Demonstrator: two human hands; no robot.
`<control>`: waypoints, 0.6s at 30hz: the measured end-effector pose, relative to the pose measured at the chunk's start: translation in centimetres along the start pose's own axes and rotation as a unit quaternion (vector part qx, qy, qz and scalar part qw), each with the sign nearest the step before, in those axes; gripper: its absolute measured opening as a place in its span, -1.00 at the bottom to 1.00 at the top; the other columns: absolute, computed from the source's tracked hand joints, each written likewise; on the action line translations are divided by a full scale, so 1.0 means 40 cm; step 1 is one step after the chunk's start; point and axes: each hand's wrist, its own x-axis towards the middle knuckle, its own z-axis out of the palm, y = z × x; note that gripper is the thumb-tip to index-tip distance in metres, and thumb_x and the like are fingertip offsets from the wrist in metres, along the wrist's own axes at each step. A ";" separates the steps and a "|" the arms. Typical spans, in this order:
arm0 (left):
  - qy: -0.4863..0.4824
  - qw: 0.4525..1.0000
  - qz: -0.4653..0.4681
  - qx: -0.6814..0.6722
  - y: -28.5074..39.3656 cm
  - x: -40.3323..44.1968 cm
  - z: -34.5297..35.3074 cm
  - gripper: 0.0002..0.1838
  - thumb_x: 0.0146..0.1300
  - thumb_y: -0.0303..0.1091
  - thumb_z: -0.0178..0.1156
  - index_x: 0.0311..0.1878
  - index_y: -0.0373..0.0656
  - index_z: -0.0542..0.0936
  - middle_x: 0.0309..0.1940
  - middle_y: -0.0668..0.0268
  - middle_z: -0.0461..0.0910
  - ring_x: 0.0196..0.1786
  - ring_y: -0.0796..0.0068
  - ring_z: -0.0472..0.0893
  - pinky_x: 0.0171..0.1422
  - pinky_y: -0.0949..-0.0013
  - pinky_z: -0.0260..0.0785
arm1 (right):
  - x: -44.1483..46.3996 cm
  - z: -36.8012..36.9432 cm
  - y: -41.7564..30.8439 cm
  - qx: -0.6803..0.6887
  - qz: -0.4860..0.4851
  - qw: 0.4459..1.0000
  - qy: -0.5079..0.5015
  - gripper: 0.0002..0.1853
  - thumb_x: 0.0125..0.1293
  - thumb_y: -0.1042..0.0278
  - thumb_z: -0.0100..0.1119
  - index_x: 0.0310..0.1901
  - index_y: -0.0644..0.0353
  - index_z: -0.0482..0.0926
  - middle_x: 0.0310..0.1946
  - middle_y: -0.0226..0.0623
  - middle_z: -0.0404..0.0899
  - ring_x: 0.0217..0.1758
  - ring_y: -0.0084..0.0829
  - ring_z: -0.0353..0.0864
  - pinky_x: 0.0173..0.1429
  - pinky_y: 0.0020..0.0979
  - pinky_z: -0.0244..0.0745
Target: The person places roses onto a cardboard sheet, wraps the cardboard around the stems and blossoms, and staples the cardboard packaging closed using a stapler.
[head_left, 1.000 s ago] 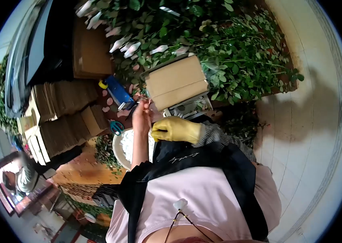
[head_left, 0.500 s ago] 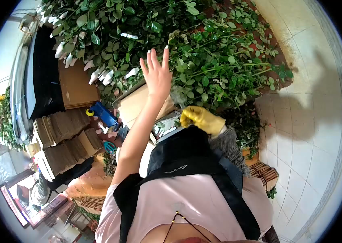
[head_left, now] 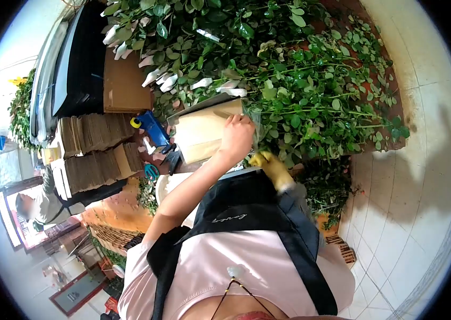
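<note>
My bare left hand (head_left: 238,133) is at the right end of a tan cardboard sheet (head_left: 199,133), its fingers curled down onto it. What lies under the fingertips is hidden. Clear plastic shows beside the knuckles. Close to my apron, my right hand (head_left: 271,168) wears a yellow glove. Its fingers are curled and slightly blurred, so anything inside them cannot be made out. Beyond both hands lies a large pile of leafy green stems (head_left: 300,90). White-covered flower heads (head_left: 168,82) point left along the pile's near left edge.
To the left are stacks of cardboard pieces (head_left: 95,136), a blue tape dispenser (head_left: 153,128) and teal-handled scissors (head_left: 151,171). A brown cardboard panel (head_left: 127,85) stands behind them. White tiled floor (head_left: 385,213) runs along the right. Another person (head_left: 49,200) is at the far left.
My left hand has come back from above the leaves, its spread fingers now curled on the cardboard. My gloved right hand has shifted slightly downward and right. The view has turned a little.
</note>
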 end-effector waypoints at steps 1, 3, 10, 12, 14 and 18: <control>-0.014 0.999 -0.009 -0.027 -0.003 0.001 -0.007 -0.73 0.03 -0.38 0.33 -0.14 -0.14 0.71 -0.04 0.16 0.66 0.16 0.15 0.56 0.31 0.15 0.40 | 0.031 -0.010 -0.008 -0.040 0.012 0.999 -0.007 -0.61 0.63 0.11 -0.10 -0.04 0.28 0.59 -0.01 -0.20 0.68 0.06 -0.31 0.64 0.13 -0.27 0.53; 0.047 0.995 0.009 -0.084 -0.012 -0.016 -0.017 -0.71 0.04 -0.38 0.32 -0.11 -0.15 0.71 -0.01 0.14 0.66 0.20 0.11 0.55 0.35 0.14 0.38 | 0.053 -0.020 -0.025 -0.065 0.019 0.998 -0.008 -0.63 0.63 0.13 -0.10 0.00 0.29 0.57 -0.03 -0.21 0.69 0.05 -0.32 0.65 0.12 -0.28 0.54; 0.186 0.490 -0.184 -0.832 -0.116 -0.238 -0.175 -0.33 0.44 -0.17 0.14 0.54 -0.12 0.21 0.52 0.12 0.25 0.57 0.24 0.22 0.62 0.02 0.07 | 0.050 -0.069 -0.016 -0.337 0.100 0.936 -0.021 -0.64 0.63 0.18 -0.11 0.13 0.32 0.52 -0.08 -0.23 0.70 0.02 -0.32 0.67 0.07 -0.32 0.59; 0.249 0.228 -0.196 -0.921 -0.155 -0.330 -0.231 -0.28 0.44 -0.12 0.12 0.56 -0.12 0.13 0.54 0.09 0.20 0.60 0.19 0.16 0.60 -0.02 0.08 | -0.037 -0.035 -0.157 -0.064 0.044 0.996 -0.045 -0.66 0.62 0.25 -0.08 0.16 0.35 0.50 -0.09 -0.21 0.70 0.02 -0.34 0.68 0.05 -0.36 0.61; 0.288 0.126 -0.163 -0.935 -0.193 -0.387 -0.214 -0.29 0.44 -0.12 0.11 0.56 -0.10 0.13 0.54 0.09 0.20 0.58 0.20 0.19 0.56 -0.05 0.12 | -0.005 -0.027 -0.115 0.060 -0.041 0.996 -0.055 -0.71 0.53 0.42 0.06 0.17 0.38 0.52 -0.02 -0.13 0.71 -0.01 -0.39 0.69 0.09 -0.40 0.59; 0.290 -0.018 -0.247 -0.924 -0.217 -0.427 -0.180 -0.38 0.32 -0.14 0.20 0.40 -0.14 0.34 0.34 0.09 0.39 0.34 0.14 0.43 0.44 -0.07 0.24 | 0.044 -0.061 0.002 0.157 0.102 0.980 0.063 -0.63 0.51 0.49 0.00 0.27 0.43 0.43 0.06 -0.04 0.67 0.02 -0.27 0.71 0.13 -0.33 0.63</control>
